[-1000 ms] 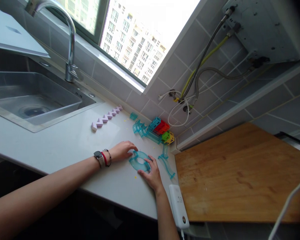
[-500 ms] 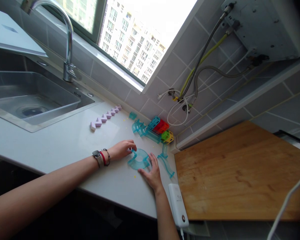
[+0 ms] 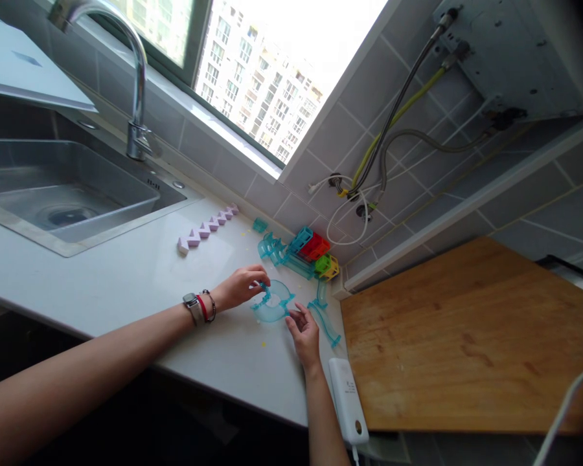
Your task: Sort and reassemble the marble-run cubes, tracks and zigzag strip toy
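Translucent teal curved track pieces [image 3: 274, 313] form a ring shape over the white counter. My left hand [image 3: 245, 286] pinches the ring's left side between thumb and fingers. At the ring's right edge is my right hand [image 3: 305, 333], its thumb and fingers apart, with nothing clearly held. Whether its thumb tip touches the track I cannot tell. To the right of this hand lies a long teal track piece [image 3: 326, 325]. More teal curved pieces [image 3: 271, 247] sit behind the ring, beside red block frames [image 3: 315, 247] and green-yellow ones [image 3: 326, 266].
A zigzag row of lilac triangular blocks [image 3: 205, 230] stands near the sink [image 3: 78, 243]. A white power strip-like device [image 3: 348, 398] with a cable lies at the right edge, beside a wooden board [image 3: 466, 349]. The tiled wall and window rise behind the counter.
The ring of track has shifted up and tilted slightly, with my left hand still on it. My right hand has drawn back to the right, off its front edge.
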`<state>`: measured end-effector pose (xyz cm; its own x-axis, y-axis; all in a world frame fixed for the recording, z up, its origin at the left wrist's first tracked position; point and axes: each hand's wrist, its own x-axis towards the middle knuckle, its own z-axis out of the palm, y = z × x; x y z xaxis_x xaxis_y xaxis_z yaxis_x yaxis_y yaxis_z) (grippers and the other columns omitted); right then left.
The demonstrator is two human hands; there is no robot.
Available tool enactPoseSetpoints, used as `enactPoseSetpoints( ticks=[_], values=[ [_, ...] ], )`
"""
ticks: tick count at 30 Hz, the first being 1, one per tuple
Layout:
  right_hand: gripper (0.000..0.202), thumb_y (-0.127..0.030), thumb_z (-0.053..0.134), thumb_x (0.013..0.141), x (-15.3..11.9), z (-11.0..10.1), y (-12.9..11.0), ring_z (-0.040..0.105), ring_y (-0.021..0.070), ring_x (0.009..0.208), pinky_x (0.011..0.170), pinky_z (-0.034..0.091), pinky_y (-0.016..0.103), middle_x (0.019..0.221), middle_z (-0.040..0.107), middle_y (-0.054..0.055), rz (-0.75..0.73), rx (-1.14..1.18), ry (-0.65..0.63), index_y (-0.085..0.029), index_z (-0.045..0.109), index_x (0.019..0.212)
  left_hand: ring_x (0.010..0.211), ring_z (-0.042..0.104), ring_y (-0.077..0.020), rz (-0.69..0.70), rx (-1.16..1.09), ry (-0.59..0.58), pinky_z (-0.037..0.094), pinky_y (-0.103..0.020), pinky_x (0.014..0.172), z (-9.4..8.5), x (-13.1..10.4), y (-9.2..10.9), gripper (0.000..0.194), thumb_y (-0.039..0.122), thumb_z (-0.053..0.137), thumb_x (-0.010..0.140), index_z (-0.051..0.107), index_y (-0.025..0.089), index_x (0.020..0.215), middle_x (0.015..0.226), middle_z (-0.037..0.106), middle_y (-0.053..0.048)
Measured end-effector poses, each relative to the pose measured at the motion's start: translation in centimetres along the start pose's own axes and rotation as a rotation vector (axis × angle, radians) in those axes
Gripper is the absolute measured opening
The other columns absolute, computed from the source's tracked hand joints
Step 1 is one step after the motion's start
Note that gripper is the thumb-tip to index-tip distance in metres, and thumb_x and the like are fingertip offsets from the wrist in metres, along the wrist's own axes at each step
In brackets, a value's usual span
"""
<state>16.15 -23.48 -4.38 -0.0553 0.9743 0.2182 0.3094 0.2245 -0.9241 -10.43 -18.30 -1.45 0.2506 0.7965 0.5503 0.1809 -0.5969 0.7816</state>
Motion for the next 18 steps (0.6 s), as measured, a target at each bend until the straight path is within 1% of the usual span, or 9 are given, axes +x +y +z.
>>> enactPoseSetpoints(
  ticks=[5,7,9,11,15,18],
  values=[
    [0.051,-0.047,0.070,0.085,0.0,-0.1,-0.2,0.071,0.0259,0.099,0.092,0.057,0.044,0.106,0.074,0.014,-0.010,-0.007,0.050,-0.015,0.064,0.123,0.079,0.065,-0.0141,-0.044,-0.042,0.088,0.060,-0.025,0.071,-0.2,0.2,0.3,0.015,0.030,0.064,0.087,0.071,0.017,0.087,0.096,0.066,-0.006],
    [0.046,-0.047,0.068,0.087,0.0,-0.2,-0.3,0.070,0.0257,0.099,0.089,0.057,0.043,0.107,0.073,0.014,-0.030,-0.023,0.090,-0.015,0.065,0.119,0.081,0.067,-0.0153,-0.089,-0.072,0.126,0.060,-0.025,0.069,-0.2,0.2,0.1,0.015,0.032,0.066,0.085,0.070,0.017,0.088,0.097,0.067,-0.007],
    [0.043,-0.046,0.066,0.088,-0.1,-0.2,-0.5,0.069,0.0254,0.101,0.089,0.057,0.043,0.111,0.071,0.014,-0.060,-0.049,0.118,-0.016,0.064,0.119,0.082,0.069,-0.0170,-0.161,-0.148,0.150,0.060,-0.027,0.070,-0.1,0.2,-0.2,0.019,0.034,0.068,0.085,0.069,0.017,0.092,0.094,0.069,-0.007],
    [0.047,-0.044,0.067,0.087,-0.2,-0.2,-1.0,0.066,0.0254,0.105,0.090,0.055,0.043,0.119,0.067,0.014,-0.105,-0.103,0.141,-0.018,0.061,0.125,0.080,0.072,-0.0189,-0.245,-0.282,0.140,0.062,-0.030,0.070,0.1,0.3,-0.4,0.024,0.038,0.069,0.085,0.065,0.016,0.095,0.087,0.070,-0.006],
    [0.066,-0.043,0.073,0.082,0.2,0.3,-2.5,0.062,0.0264,0.112,0.092,0.054,0.043,0.140,0.054,0.016,-0.179,-0.170,0.173,-0.024,0.050,0.141,0.073,0.074,-0.0209,-0.385,-0.535,0.099,0.062,-0.033,0.065,0.2,0.5,-0.4,0.037,0.046,0.076,0.079,0.059,0.016,0.090,0.076,0.068,-0.003],
    [0.075,-0.043,0.073,0.083,1.6,1.5,-3.4,0.062,0.0254,0.111,0.089,0.055,0.041,0.144,0.050,0.016,-0.159,-0.080,0.105,-0.026,0.040,0.148,0.067,0.072,-0.0188,-0.498,-0.631,0.084,0.061,-0.032,0.062,0.0,0.7,-0.1,0.040,0.049,0.076,0.077,0.058,0.015,0.088,0.072,0.066,-0.001]
  ],
)
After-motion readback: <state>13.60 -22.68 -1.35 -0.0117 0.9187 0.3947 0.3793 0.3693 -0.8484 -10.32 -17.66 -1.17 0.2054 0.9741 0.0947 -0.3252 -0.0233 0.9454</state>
